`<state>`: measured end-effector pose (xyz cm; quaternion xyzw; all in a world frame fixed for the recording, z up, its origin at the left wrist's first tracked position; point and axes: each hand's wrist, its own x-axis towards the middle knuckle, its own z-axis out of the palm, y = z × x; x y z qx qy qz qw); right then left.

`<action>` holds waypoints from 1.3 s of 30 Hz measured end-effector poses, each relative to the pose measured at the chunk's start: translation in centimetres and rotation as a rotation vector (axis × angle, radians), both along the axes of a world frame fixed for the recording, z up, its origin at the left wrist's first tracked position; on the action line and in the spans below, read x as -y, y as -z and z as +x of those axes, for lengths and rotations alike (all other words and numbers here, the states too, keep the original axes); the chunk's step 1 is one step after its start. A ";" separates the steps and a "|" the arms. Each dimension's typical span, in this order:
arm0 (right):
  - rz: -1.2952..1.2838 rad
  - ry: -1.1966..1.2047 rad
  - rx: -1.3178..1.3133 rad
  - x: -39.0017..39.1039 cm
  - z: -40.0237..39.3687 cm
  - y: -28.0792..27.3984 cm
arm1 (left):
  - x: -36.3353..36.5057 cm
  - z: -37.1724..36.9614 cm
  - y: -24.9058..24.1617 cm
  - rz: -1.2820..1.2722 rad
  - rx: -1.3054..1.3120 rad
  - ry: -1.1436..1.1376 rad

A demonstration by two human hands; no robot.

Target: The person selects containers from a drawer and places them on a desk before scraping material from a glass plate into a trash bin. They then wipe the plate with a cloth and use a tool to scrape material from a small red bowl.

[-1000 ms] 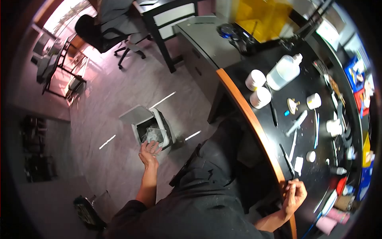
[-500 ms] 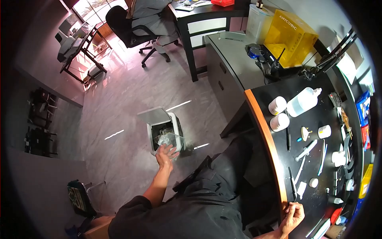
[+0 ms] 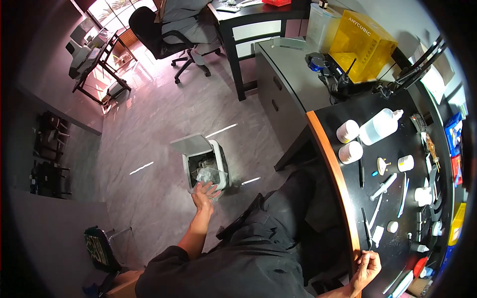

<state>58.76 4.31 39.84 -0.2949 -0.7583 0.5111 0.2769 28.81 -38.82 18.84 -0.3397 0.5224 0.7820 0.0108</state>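
My left hand (image 3: 204, 194) reaches down over the near edge of an open white bin (image 3: 218, 154) on the floor. Its fingers are spread, and crumpled clear plastic (image 3: 208, 175) lies right at the fingertips, over the bin's opening. The bin's lid (image 3: 191, 144) is raised on the far left side. My right hand (image 3: 367, 265) rests at the wooden edge (image 3: 334, 174) of the black workbench, its fingers curled together; anything between them is too small to make out. Just beyond it lies a thin black tool (image 3: 366, 226).
On the bench are white jars (image 3: 350, 152), a clear bottle (image 3: 381, 127), a syringe (image 3: 382, 187) and small tools. Behind stand a grey cabinet (image 3: 278, 74) and a yellow box (image 3: 362, 47). A seated person (image 3: 189, 22) is at the far desk. A chair (image 3: 102, 248) stands lower left.
The view has shifted very slightly. My left hand remains over the bin with the plastic at its fingers, and my right hand stays at the bench edge.
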 end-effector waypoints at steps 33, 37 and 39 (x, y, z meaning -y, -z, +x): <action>0.097 0.001 0.030 1.0 -0.5 -0.7 | 6.3 -0.2 7.5 -0.135 -0.102 0.082; 0.128 -0.293 -0.384 2.4 -2.3 -0.8 | 6.3 -1.0 4.0 -0.021 -0.177 0.204; 0.077 -0.585 -0.432 3.4 -4.0 -1.3 | 6.0 -1.5 1.3 0.027 -0.232 0.264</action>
